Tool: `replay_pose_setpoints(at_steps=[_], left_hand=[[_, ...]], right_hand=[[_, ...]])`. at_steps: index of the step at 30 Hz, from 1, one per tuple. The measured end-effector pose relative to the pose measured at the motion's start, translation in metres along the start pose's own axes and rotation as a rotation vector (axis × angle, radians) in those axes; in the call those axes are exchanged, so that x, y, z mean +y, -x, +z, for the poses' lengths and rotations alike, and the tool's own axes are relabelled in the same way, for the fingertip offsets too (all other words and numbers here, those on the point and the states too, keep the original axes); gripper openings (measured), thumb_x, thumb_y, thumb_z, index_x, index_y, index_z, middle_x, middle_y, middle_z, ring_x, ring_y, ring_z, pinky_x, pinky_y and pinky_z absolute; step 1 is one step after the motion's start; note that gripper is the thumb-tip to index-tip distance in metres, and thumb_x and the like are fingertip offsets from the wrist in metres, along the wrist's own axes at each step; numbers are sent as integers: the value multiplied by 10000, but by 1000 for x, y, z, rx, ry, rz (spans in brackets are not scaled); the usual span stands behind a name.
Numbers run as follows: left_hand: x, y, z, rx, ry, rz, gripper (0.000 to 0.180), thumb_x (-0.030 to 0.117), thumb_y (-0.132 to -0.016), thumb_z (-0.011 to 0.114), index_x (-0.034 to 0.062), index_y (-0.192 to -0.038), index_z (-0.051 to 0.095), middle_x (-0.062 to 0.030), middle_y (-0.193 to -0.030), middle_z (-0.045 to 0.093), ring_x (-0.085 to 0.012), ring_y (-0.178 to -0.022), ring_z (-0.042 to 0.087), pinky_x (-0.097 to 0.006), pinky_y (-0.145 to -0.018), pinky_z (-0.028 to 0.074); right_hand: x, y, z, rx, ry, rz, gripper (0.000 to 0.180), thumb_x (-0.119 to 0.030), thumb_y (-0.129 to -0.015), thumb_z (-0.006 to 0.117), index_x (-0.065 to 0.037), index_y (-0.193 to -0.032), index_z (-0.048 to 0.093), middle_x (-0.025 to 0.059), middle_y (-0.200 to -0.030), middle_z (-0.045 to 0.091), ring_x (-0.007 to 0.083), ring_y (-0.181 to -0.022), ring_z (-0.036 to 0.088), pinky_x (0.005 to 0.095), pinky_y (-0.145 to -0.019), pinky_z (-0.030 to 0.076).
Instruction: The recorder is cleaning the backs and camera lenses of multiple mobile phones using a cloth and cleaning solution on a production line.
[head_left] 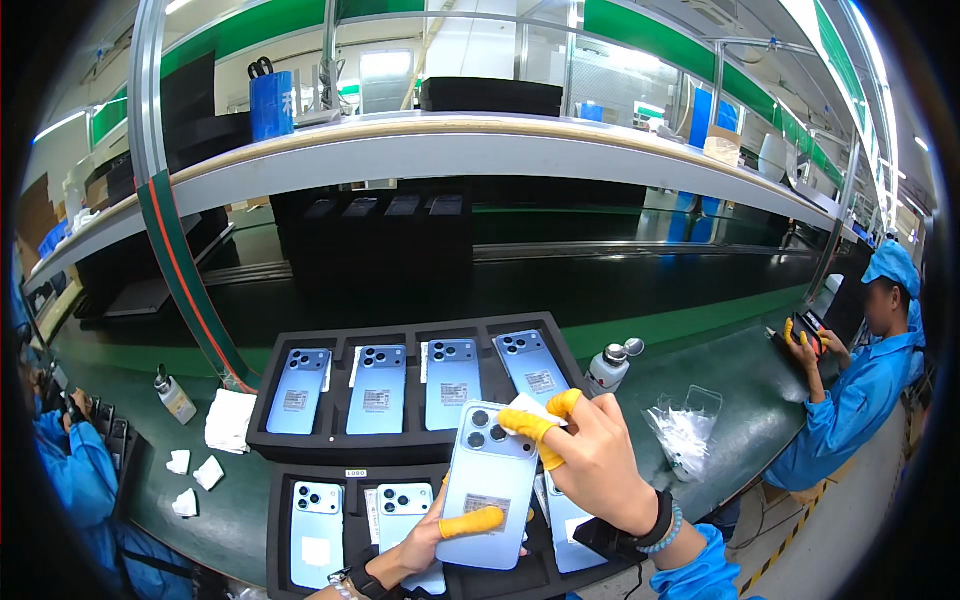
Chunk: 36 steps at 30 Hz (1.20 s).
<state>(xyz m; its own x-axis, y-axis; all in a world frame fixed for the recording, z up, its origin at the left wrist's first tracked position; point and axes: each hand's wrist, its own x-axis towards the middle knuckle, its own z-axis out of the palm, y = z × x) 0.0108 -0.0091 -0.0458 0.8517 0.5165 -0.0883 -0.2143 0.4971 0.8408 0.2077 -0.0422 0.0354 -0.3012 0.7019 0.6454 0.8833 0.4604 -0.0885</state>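
A light-blue smartphone [487,470], back side up with its camera lenses at the top, is gripped by my left hand [420,548], its yellow-covered thumb lying across the label. My right hand [605,470], with yellow finger covers, pinches a small white wipe [538,408] at the phone's camera area. Beyond the hands, a black foam tray [350,447] holds several similar phones in its slots. A nearer black tray [283,520] also holds phones, partly hidden by my forearms and the held phone.
Left of the trays lie a stack of white cloths [231,420], crumpled white pieces [208,473] and a bottle [174,396]. On the right are a dispenser bottle [607,370] and a clear bag [684,437]. A shelf [480,150] spans above. A co-worker [870,370] handles a device at right.
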Motion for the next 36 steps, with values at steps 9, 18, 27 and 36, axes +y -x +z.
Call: replay_pose_setpoints(at_steps=[9,18,27,36], left_hand=[[-4,0,-11,-9,24,-39,723,330,-865,468,220,-1407,3,-193,-1316,402,-331,-1169,480,-497,-969,405],[2,1,-2,-21,25,-9,723,324,-866,468,223,-1406,-2,-222,-1293,411,-363,-1152,486,-514,-946,422],[-2,1,-5,-26,22,4,743,328,-850,483,228,-1406,-1,-225,-1316,378,-367,-1161,474,-539,-933,428],[-5,-2,-9,-32,41,-8,732,286,-869,472,225,-1404,-24,-203,-1332,365,-347,-1166,473,-527,-953,415]], right_hand=[[1,2,2,-26,-34,-6,230,-39,-711,661,-54,-940,653,110,-846,565,189,-702,520,309,-678,348],[6,3,3,-48,-66,-10,242,-47,-716,659,-48,-958,649,104,-841,560,189,-710,518,309,-676,349],[5,3,-2,-68,-98,-12,255,-54,-721,657,-42,-976,645,97,-836,555,189,-718,516,310,-674,349],[4,7,-2,-88,-129,-14,269,-62,-727,656,-36,-994,642,90,-831,550,190,-726,515,311,-671,350]])
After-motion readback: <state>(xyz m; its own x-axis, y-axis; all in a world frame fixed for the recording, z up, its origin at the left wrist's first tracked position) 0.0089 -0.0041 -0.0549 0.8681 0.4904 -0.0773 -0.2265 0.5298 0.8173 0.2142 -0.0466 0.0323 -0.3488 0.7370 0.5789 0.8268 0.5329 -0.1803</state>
